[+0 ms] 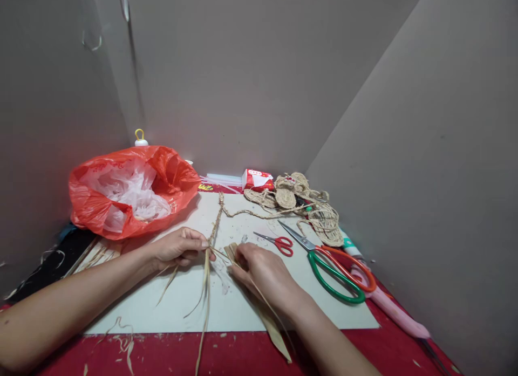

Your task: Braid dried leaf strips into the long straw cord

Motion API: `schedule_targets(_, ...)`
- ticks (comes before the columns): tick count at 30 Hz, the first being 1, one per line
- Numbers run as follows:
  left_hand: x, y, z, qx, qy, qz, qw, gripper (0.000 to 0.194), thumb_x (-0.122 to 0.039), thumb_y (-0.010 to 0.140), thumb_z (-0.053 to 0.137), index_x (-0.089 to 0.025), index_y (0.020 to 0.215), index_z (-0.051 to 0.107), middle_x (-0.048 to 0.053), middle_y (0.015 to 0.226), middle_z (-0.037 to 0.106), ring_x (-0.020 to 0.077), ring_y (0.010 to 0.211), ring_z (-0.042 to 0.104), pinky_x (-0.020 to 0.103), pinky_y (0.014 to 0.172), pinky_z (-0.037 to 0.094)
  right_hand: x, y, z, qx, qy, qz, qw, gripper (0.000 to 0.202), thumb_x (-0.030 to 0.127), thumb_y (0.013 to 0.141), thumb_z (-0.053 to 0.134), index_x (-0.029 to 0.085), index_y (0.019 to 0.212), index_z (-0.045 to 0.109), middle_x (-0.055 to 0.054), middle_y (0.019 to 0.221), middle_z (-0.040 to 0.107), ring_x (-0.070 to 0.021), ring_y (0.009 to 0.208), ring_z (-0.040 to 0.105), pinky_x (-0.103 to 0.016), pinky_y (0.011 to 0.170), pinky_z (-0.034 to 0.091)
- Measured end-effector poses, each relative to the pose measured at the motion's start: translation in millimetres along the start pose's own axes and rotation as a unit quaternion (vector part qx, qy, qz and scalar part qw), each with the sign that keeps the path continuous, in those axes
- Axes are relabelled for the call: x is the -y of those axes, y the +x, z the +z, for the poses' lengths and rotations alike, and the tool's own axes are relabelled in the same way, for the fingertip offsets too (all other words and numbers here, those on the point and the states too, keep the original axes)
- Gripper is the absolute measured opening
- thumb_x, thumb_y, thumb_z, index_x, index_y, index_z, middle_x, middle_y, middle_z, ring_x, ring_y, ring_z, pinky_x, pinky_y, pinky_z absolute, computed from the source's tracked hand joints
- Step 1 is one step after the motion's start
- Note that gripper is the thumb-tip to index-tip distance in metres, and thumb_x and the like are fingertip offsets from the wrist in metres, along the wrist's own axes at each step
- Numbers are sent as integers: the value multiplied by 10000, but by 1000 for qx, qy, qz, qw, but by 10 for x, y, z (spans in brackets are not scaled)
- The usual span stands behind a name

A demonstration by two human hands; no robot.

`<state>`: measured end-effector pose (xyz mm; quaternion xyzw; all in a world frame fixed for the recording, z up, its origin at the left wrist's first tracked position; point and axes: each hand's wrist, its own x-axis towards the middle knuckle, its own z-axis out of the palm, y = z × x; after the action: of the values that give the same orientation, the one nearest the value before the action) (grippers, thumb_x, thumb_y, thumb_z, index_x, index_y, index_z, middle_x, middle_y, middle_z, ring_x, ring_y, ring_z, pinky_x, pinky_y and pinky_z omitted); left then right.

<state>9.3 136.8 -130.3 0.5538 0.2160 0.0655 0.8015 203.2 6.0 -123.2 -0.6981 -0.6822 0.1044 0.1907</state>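
My left hand [186, 246] pinches the lower end of a straw-coloured braid [217, 225] between thumb and fingers. Loose strands [206, 289] hang from that pinch toward the table's front edge. To the right of it, my right hand [263, 271] is closed around a flat, dry leaf strip [275, 335], whose wide tail runs down under the wrist. A thin strand stretches between the two hands. The braid's far end continues as a cord toward the coils at the back right. The right fingertips are partly hidden.
Small red-handled scissors [281, 244] and large scissors with green and orange handles [335, 273] lie on the white board [162, 316]. Braided coils [291, 195] and a red tissue pack [258, 179] sit behind. A red plastic bag [121, 225] stands at left; grey walls enclose the table.
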Motion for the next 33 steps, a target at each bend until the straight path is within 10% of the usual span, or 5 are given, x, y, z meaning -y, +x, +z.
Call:
schedule_targets(4, 4, -8, 17, -9, -14, -3, 1000, 239, -311, 759, 672, -72, 761, 682, -84, 416, 319, 23, 392, 118, 196, 371, 59, 35, -34, 28, 22, -59, 2, 998, 68, 141, 755, 512, 184, 706, 530, -51, 679, 609, -172, 594, 533, -280, 555, 272)
schedule_targets(8, -23, -27, 54, -30, -15, 1, 999, 236, -313, 746, 683, -79, 771, 673, -105, 408, 261, 26, 395, 111, 196, 375, 64, -4, 64, 8, 22, 181, 76, 980, 100, 146, 743, 495, 184, 650, 497, 6, 563, 522, -131, 521, 482, -247, 512, 317)
schedule_targets(12, -28, -33, 73, -37, 2, 20, 999, 272, -355, 768, 661, -89, 823, 675, -113, 426, 195, 33, 402, 103, 205, 381, 71, 21, 129, 20, 73, 498, 136, 853, 112, 271, 734, 571, 182, 763, 510, 61, 518, 493, -90, 412, 448, -217, 438, 387)
schedule_targets(18, -22, -40, 86, -48, 2, 25, 999, 280, -376, 744, 685, -153, 653, 542, -109, 442, 207, 35, 402, 121, 201, 381, 85, 117, 109, 152, 135, 648, 123, 739, 202, 278, 684, 671, 173, 761, 517, 48, 565, 552, -77, 440, 496, -198, 436, 448)
schedule_targets(33, 52, 20, 145, -60, 68, 55, 994, 309, -400, 748, 670, -98, 697, 626, -86, 438, 307, 29, 405, 187, 231, 418, 90, 152, 69, 306, 130, 608, 96, 778, 384, 329, 648, 772, 183, 809, 456, 70, 633, 529, -61, 485, 488, -171, 429, 426)
